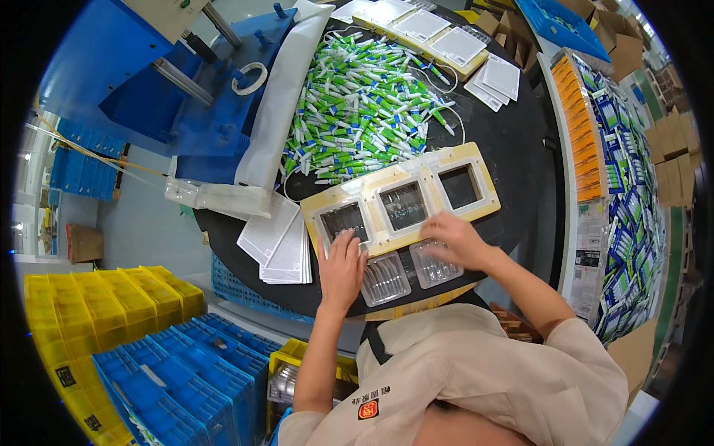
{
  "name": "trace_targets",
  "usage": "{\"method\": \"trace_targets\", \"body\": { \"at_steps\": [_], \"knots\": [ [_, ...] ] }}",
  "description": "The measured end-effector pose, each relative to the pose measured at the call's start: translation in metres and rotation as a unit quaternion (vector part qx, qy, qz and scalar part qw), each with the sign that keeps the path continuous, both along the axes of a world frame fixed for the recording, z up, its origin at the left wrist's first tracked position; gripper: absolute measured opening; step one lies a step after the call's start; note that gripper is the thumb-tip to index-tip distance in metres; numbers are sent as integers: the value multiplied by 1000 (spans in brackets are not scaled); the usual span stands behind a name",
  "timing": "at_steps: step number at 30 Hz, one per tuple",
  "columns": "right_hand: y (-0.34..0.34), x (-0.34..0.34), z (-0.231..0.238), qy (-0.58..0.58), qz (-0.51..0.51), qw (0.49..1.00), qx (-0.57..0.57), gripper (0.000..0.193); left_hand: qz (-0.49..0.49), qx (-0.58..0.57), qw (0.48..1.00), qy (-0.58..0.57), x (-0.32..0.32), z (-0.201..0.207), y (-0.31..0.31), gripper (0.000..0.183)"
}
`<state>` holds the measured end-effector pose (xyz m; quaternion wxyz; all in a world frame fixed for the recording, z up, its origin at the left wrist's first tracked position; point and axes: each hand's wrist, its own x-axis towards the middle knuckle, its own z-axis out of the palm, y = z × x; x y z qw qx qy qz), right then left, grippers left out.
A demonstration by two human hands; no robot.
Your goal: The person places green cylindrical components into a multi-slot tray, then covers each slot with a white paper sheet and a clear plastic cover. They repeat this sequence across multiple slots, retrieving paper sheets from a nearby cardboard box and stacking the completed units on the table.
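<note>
My left hand (343,269) lies with fingers stretched over the left opening of a yellow-edged frame (377,226), touching a clear plastic blister tray (344,221) set in it. Another clear blister tray (402,204) fills the middle opening, and the right opening shows only dark surface. My right hand (455,241) has its fingers bent round the upper part of a loose clear blister tray (437,267) at the frame's near edge; its fingertips are partly hidden. To the left of that one, a further blister tray (385,281) sits beside my left wrist.
A large heap of green-and-white tubes (364,111) covers the table's far middle. White cards (279,249) lie at left, more cards (496,80) at far right. A second loaded frame (424,33) stands behind. A blue press (216,82) rises at left; blue crates (186,372) stand below.
</note>
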<state>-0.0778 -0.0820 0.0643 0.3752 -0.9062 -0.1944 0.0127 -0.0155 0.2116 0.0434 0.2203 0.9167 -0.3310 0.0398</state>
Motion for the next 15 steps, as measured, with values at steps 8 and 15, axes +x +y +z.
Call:
{"method": "trace_targets", "body": {
  "at_steps": [8, 15],
  "knots": [
    [-1, -50, -29, 179, 104, 976, -64, 24, -233, -56, 971, 9, -108, -6, -46, 20],
    [-13, -33, -47, 166, 167, 972, -24, 9, -209, 55, 976, -13, -139, -22, -58, 47]
  ]
}}
